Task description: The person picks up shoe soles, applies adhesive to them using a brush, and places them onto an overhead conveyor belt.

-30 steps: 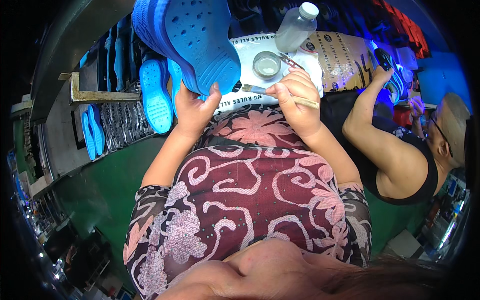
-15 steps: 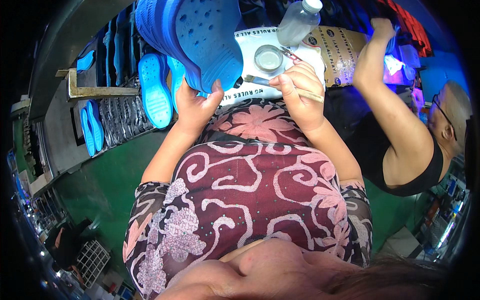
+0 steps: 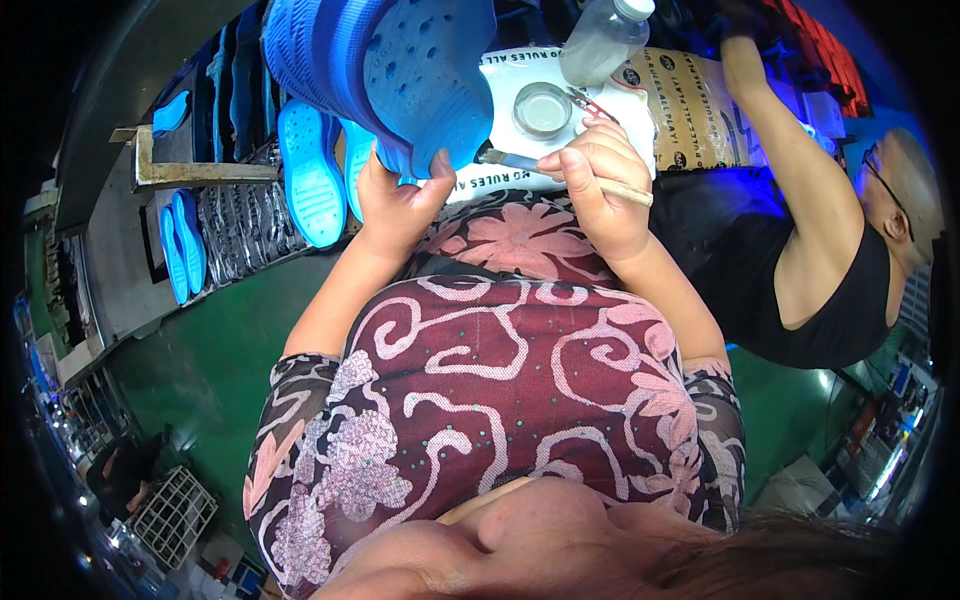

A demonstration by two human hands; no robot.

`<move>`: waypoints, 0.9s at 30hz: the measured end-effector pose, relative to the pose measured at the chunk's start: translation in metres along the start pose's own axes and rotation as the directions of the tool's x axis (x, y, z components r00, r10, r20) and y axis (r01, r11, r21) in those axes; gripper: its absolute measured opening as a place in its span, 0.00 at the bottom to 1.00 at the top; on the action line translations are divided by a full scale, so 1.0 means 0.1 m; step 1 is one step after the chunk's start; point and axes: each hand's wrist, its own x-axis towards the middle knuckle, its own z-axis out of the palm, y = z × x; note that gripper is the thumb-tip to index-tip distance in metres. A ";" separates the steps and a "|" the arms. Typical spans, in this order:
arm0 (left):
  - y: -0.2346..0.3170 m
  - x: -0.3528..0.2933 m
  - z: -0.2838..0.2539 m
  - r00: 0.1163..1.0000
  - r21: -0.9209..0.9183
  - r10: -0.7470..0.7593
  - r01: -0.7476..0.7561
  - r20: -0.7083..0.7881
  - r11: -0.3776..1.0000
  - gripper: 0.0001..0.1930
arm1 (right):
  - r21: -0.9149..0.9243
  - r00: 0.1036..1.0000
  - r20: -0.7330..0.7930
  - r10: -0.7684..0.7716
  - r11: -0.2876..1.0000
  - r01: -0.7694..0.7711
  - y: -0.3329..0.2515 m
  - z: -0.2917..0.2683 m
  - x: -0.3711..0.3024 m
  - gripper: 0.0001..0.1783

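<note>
My left hand [image 3: 400, 195] is closed on the lower edge of a large blue foam shoe part [image 3: 425, 80], with the thumb on its near face. That part has ribbed sides and a surface dotted with holes. In my right hand [image 3: 610, 190] is a flat paintbrush [image 3: 625, 192] with a pale wooden handle, gripped between thumb and fingers. Its dark bristles sit close by the shoe part's lower right edge; whether they touch it I cannot tell. Behind the brush, a glass dish [image 3: 543, 110] of whitish liquid rests on a white printed sheet [image 3: 507, 75].
A clear bottle [image 3: 605, 45] with a white cap stands behind the dish, beside red-handled snips [image 3: 590, 102]. Light blue soles [image 3: 312, 175] lie to the left near a metal bracket [image 3: 190, 174]. A co-worker [image 3: 830, 240] in black reaches over the bench on the right.
The blue shoe part has tilted and shifted slightly right. My brush has moved a little left, closer to its edge. The co-worker's arm has reached farther forward.
</note>
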 end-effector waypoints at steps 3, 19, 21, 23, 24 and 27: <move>0.01 -0.02 0.00 1.000 -0.024 -0.030 0.030 -0.005 0.999 0.15 | -0.016 0.999 0.039 0.002 1.000 -0.001 -0.02 0.03 0.01 0.11; 0.02 0.14 -0.04 0.983 0.120 0.181 -0.182 0.018 0.976 0.14 | -0.012 0.995 0.003 0.095 0.995 -0.095 -0.01 -0.12 0.03 0.14; 0.08 0.17 -0.02 0.989 0.089 0.144 -0.142 -0.026 0.986 0.08 | 0.004 0.993 -0.039 0.115 0.993 -0.115 -0.01 -0.17 -0.02 0.17; 0.18 0.25 -0.11 1.000 -0.040 -0.020 0.020 0.020 0.999 0.11 | 0.010 0.983 -0.108 0.147 0.989 -0.146 0.03 -0.24 -0.10 0.18; 0.18 0.31 -0.17 0.996 -0.087 -0.069 0.074 0.054 0.993 0.14 | 0.034 0.976 -0.141 0.168 0.986 -0.165 0.04 -0.28 -0.15 0.17; 0.45 0.51 -0.31 0.990 -0.202 -0.117 0.131 0.077 0.971 0.26 | 0.189 0.902 -0.235 0.363 0.927 -0.324 0.16 -0.28 -0.39 0.16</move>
